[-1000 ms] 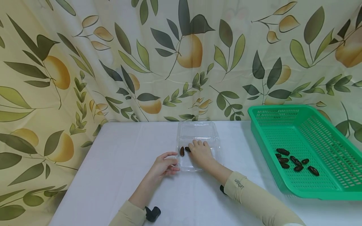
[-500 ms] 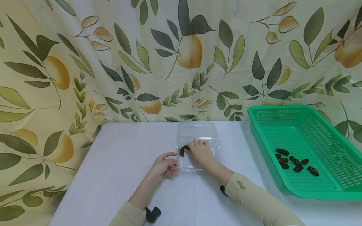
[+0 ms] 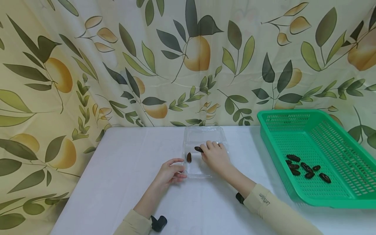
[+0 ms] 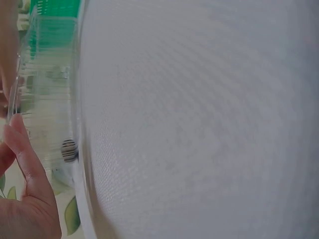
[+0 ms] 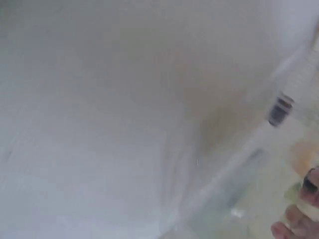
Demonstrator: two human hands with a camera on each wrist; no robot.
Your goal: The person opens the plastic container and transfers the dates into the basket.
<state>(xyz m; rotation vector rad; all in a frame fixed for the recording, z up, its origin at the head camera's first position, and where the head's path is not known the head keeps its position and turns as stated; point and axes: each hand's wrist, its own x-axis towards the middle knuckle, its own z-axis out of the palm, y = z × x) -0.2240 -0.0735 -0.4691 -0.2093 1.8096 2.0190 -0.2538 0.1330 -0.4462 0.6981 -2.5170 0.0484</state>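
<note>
A hinged clear plastic box (image 3: 198, 172) lies with its lid (image 3: 202, 133) folded back on the white table. My left hand (image 3: 168, 173) grips its left rim between thumb and fingers; the left wrist view shows fingertips at the upper edge of the clear wall (image 4: 50, 74). One dark brown date (image 3: 189, 157) lies inside near the left wall, seen blurred through the plastic in the right wrist view as a dark date (image 5: 280, 110). Over the back part of the box, my right hand (image 3: 215, 158) pinches a second date (image 3: 198, 149) by its right end.
On the right stands a green perforated plastic basket (image 3: 290, 114) with several dates (image 3: 306, 167) on its floor. A patterned fabric curtain (image 3: 199, 91) hangs behind the white-covered table (image 3: 132, 153). Black camera mounts (image 3: 159, 223) sit on both wrists.
My right hand has lifted and shifted slightly right and back, carrying the date off the box floor. Before that, the date turned a little near the other one. My left hand stays put.
</note>
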